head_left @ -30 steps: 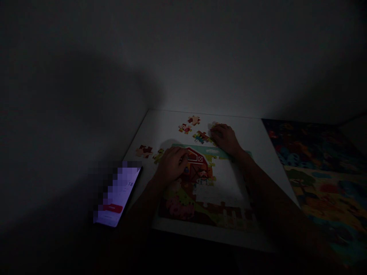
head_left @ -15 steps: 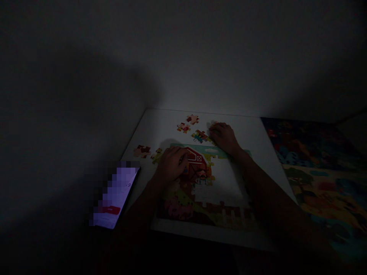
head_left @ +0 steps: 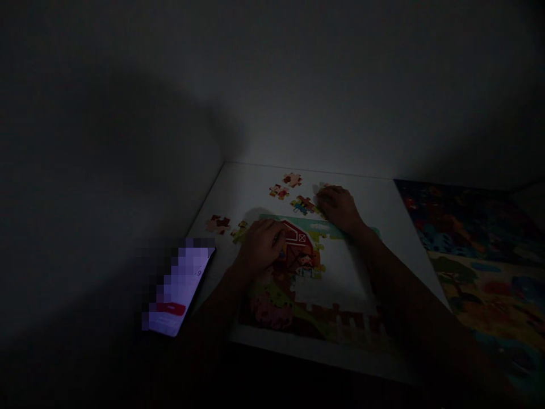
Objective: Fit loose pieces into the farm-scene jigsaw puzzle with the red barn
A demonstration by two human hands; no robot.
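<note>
A partly assembled farm jigsaw puzzle [head_left: 304, 261] lies on a white table [head_left: 251, 190], with a red barn near its top and a pale gap at its right middle. My left hand [head_left: 259, 247] rests curled on the puzzle's upper left, just beside the barn, and whatever lies under its fingers is hidden. My right hand [head_left: 338, 209] rests at the puzzle's top edge, its fingertips at a pale loose piece [head_left: 322, 187]. Close to it lies a multicoloured loose piece [head_left: 304, 205]. Other loose pieces [head_left: 218, 224] lie further left.
A smartphone [head_left: 176, 289] with a lit, blurred screen lies at the table's left edge. A colourful printed mat [head_left: 472, 267] lies beyond the table's right edge. A wall rises behind the table, and the room is very dim.
The whole view has shifted slightly, with the table appearing further right. Both hands stay in nearly the same places on the puzzle, and no piece has visibly moved.
</note>
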